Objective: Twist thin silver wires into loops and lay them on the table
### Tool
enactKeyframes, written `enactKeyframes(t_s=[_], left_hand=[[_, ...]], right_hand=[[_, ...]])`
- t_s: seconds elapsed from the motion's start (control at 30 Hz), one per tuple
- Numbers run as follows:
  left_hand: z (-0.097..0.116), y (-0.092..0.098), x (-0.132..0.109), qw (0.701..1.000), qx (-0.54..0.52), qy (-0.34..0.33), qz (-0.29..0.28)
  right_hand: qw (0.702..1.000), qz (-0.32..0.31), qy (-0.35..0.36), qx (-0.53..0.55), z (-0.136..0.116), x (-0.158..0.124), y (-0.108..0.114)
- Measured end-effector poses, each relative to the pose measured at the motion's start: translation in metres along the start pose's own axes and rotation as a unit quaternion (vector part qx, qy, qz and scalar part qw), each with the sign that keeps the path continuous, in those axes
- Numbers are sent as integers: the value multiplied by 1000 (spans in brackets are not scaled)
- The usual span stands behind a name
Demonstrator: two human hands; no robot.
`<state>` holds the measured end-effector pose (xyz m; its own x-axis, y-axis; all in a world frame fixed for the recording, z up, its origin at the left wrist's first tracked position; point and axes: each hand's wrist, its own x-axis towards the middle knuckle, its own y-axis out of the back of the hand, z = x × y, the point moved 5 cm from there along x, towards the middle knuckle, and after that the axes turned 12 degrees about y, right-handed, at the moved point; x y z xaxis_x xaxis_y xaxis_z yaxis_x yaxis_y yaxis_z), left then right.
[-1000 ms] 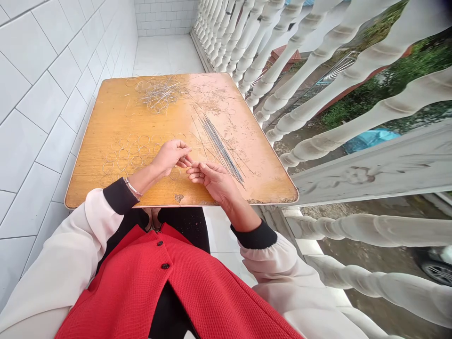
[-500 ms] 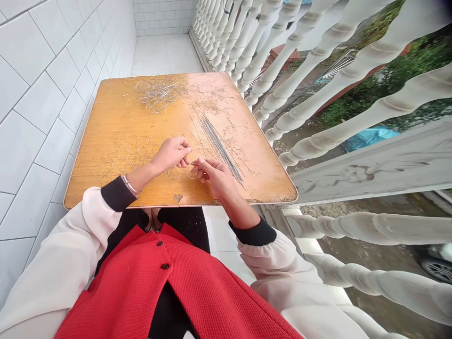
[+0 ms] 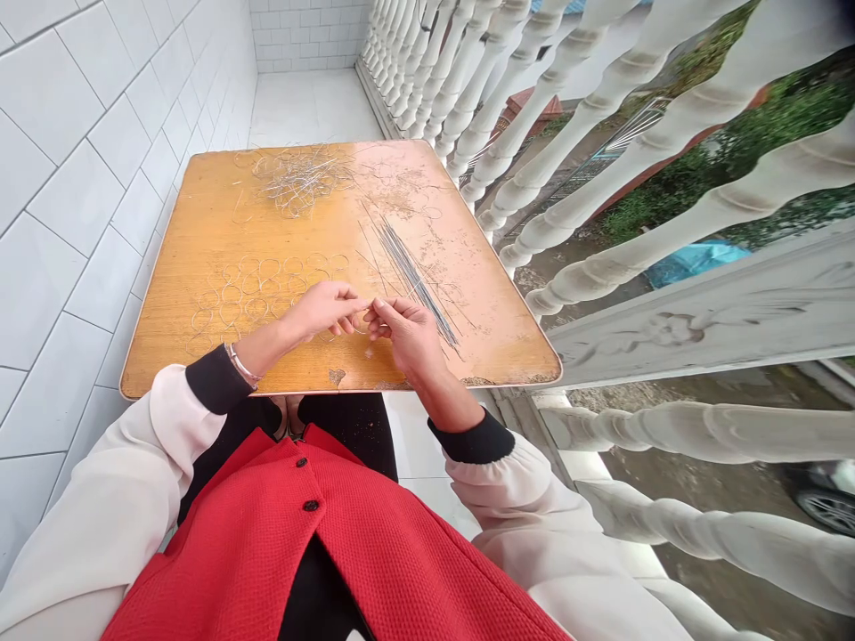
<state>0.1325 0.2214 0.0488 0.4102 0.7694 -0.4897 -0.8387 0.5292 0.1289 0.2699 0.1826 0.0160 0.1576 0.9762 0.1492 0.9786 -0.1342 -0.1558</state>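
My left hand (image 3: pixel 325 312) and my right hand (image 3: pixel 407 331) meet fingertip to fingertip above the near part of the wooden table. Both are closed in a pinch on a thin wire, most of which the fingers hide. Rows of wire rings (image 3: pixel 250 283) lie flat on the table beyond and left of my left hand. Beside my right hand rests a bundle of straight grey wires (image 3: pixel 411 271), with a few loose ones around it. A tangled heap of wire (image 3: pixel 300 178) sits at the table's far side.
The worn table (image 3: pixel 193 205) has a chipped spot on its near edge. A white tiled wall (image 3: pixel 86 205) runs along the left. On the right stands a white balustrade (image 3: pixel 601 214), with greenery and a car wheel outside it.
My left hand has come down slightly, and its fingertips now meet those of my right hand. The wire loop seen under my right fingers is now mostly hidden.
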Motion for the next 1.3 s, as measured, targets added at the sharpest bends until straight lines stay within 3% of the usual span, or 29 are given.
enactKeyframes(t_s=[0.53,0.83,1.03,1.3], left_hand=[[-20,-5,-2,990,-112,-65,-53],[-19,0,-2,989,-128,-72,-12],[-19,2,0,986,-152,-68,-8],[-18,4,2,991,-129,-27,23]], right_hand=[[999,0,19,25,-3,2,-2],[1000,-26,-4,11,-8,-3,-1],[995,-32,15,-94,-10,-8,8],[967,-56,24,-249,-8,6,13]])
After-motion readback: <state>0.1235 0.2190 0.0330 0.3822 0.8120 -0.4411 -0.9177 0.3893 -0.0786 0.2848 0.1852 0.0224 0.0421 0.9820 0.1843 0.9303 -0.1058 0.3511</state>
